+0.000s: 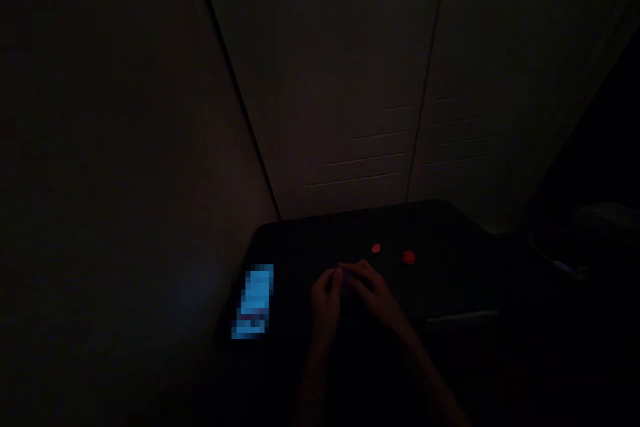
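Observation:
In dim light, my left hand (326,288) and my right hand (369,285) meet over a dark table, fingers pinched together. Between them is a small dark purple lump (346,285), perhaps soft like clay; the fingers cover much of it and its exact kind does not show. Just beyond my right hand lies a small pinkish-red piece (376,248) with a pale mark on it. A rounder red lump (409,257) rests to the right of that piece.
A lit screen (257,297), blurred into blocks, lies at the table's left side. The dark tabletop (310,233) ends against a panelled wall (340,80). Off to the right, a faint pale object (570,270) shows in the dark.

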`<act>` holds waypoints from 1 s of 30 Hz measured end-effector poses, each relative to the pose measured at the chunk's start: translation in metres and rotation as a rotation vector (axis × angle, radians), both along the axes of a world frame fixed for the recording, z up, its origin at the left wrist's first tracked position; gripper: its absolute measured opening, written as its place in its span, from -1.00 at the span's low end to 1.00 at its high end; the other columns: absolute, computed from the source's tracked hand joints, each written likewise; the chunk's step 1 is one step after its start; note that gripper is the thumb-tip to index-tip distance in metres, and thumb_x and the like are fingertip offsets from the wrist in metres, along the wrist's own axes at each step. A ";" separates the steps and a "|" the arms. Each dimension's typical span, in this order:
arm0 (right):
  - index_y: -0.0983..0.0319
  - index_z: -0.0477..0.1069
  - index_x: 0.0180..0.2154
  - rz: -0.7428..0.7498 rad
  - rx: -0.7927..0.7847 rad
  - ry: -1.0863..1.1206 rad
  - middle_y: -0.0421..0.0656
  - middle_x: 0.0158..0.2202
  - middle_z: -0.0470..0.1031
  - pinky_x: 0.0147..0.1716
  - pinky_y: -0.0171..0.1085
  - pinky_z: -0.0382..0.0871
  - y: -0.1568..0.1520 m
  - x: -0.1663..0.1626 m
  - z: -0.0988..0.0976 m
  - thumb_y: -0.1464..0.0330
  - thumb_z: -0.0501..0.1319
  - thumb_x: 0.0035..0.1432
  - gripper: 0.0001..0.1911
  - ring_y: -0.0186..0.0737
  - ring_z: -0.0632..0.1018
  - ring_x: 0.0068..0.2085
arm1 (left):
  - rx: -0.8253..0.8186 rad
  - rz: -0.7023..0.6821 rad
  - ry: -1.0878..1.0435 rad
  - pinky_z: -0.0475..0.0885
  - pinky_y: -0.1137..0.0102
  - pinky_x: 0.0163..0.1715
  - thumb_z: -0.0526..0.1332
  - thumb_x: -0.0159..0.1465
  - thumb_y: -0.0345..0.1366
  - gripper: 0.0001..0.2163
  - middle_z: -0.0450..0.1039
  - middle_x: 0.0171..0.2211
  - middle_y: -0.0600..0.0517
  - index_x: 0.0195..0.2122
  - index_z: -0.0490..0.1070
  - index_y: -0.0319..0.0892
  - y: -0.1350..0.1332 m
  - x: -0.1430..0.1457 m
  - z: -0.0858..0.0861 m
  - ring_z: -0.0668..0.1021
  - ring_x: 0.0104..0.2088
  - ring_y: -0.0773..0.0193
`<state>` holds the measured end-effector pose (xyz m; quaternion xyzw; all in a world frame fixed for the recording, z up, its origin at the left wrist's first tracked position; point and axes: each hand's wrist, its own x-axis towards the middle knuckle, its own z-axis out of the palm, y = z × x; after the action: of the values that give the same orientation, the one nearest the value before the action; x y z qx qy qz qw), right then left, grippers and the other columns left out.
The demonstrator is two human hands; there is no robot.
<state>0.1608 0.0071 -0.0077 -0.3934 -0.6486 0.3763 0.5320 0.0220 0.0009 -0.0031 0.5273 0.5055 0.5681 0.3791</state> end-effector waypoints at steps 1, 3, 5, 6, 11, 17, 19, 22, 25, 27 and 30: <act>0.06 0.58 0.05 0.006 0.005 0.004 -0.15 -0.19 0.44 -0.11 -0.22 0.41 0.000 0.000 0.000 0.29 0.21 0.29 -0.67 -0.17 0.50 -0.15 | 0.007 -0.009 0.000 0.43 0.40 -0.28 0.22 0.30 0.01 -0.63 0.61 -0.34 -0.03 -0.26 0.60 -0.22 0.000 0.000 0.001 0.58 -0.30 0.18; 0.06 0.59 0.03 0.015 0.017 0.004 -0.15 -0.18 0.45 -0.12 -0.22 0.42 0.000 0.000 0.001 0.30 0.21 0.29 -0.69 -0.17 0.51 -0.15 | 0.021 -0.022 -0.011 0.43 0.41 -0.26 0.22 0.31 -0.01 -0.65 0.61 -0.32 -0.03 -0.26 0.59 -0.21 -0.001 0.000 0.002 0.59 -0.27 0.18; 0.07 0.59 0.02 0.004 0.024 -0.002 -0.15 -0.19 0.45 -0.12 -0.22 0.42 -0.001 -0.001 0.002 0.28 0.24 0.28 -0.70 -0.17 0.52 -0.16 | 0.025 -0.020 -0.027 0.45 0.39 -0.22 0.22 0.31 -0.02 -0.66 0.61 -0.29 -0.04 -0.26 0.59 -0.21 -0.001 0.000 0.002 0.60 -0.24 0.16; 0.07 0.59 0.02 -0.004 0.024 -0.008 -0.16 -0.20 0.46 -0.12 -0.22 0.43 -0.002 -0.002 0.002 0.27 0.25 0.27 -0.70 -0.17 0.52 -0.17 | 0.023 -0.015 -0.032 0.45 0.39 -0.21 0.22 0.31 -0.02 -0.66 0.62 -0.28 -0.05 -0.26 0.59 -0.22 -0.001 0.000 0.002 0.60 -0.23 0.15; 0.10 0.61 -0.02 -0.072 -0.009 0.021 -0.14 -0.20 0.51 -0.15 -0.21 0.44 -0.003 -0.005 0.003 0.19 0.29 0.25 -0.70 -0.15 0.55 -0.18 | 0.011 -0.008 -0.010 0.45 0.35 -0.17 0.21 0.32 -0.02 -0.66 0.62 -0.26 -0.07 -0.23 0.58 -0.21 0.001 0.001 0.000 0.60 -0.21 0.14; 0.17 0.60 -0.14 -0.172 -0.133 0.188 -0.10 -0.20 0.63 -0.11 -0.14 0.47 0.001 -0.004 0.000 0.17 0.37 0.15 -0.71 -0.05 0.61 -0.15 | 0.018 -0.025 -0.058 0.47 0.29 -0.09 0.29 0.25 -0.01 -0.66 0.64 -0.19 -0.11 -0.18 0.59 -0.20 0.003 0.001 -0.003 0.62 -0.14 0.09; 0.16 0.62 -0.18 -0.183 -0.105 0.186 -0.08 -0.17 0.63 -0.06 -0.12 0.45 0.001 -0.003 0.001 0.18 0.35 0.16 -0.75 -0.03 0.60 -0.11 | 0.009 -0.033 -0.068 0.49 0.28 -0.10 0.30 0.23 -0.01 -0.65 0.64 -0.19 -0.11 -0.19 0.59 -0.21 0.003 0.002 -0.004 0.63 -0.15 0.08; 0.14 0.63 -0.17 -0.190 -0.044 0.168 -0.10 -0.16 0.62 -0.05 -0.13 0.45 0.000 -0.003 0.003 0.21 0.31 0.21 -0.78 -0.05 0.59 -0.10 | -0.012 -0.022 -0.030 0.49 0.29 -0.14 0.30 0.23 -0.03 -0.67 0.65 -0.24 -0.11 -0.23 0.61 -0.21 0.003 0.003 -0.004 0.64 -0.19 0.08; 0.13 0.64 -0.20 -0.186 -0.004 0.152 -0.11 -0.18 0.60 -0.06 -0.15 0.45 0.000 -0.002 0.004 0.22 0.29 0.22 -0.81 -0.08 0.59 -0.11 | -0.019 -0.035 0.029 0.49 0.30 -0.18 0.28 0.25 -0.05 -0.69 0.66 -0.28 -0.09 -0.26 0.63 -0.20 0.001 0.002 0.000 0.64 -0.24 0.09; 0.13 0.63 -0.20 -0.176 0.006 0.135 -0.12 -0.18 0.60 -0.05 -0.16 0.44 0.000 -0.001 0.004 0.22 0.28 0.24 -0.81 -0.09 0.59 -0.11 | -0.015 -0.056 0.046 0.49 0.31 -0.20 0.28 0.24 -0.05 -0.69 0.66 -0.29 -0.08 -0.27 0.64 -0.20 0.000 0.002 0.002 0.64 -0.25 0.09; 0.13 0.62 -0.18 -0.159 0.012 0.111 -0.12 -0.17 0.60 -0.03 -0.16 0.43 0.001 0.000 0.003 0.22 0.25 0.27 -0.80 -0.09 0.58 -0.09 | -0.015 -0.081 0.064 0.49 0.30 -0.19 0.27 0.25 -0.05 -0.69 0.67 -0.29 -0.08 -0.27 0.66 -0.20 -0.001 0.000 0.003 0.65 -0.25 0.08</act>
<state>0.1606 0.0079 -0.0051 -0.4190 -0.5871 0.3502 0.5977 0.0224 -0.0003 -0.0005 0.5624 0.5000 0.5312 0.3894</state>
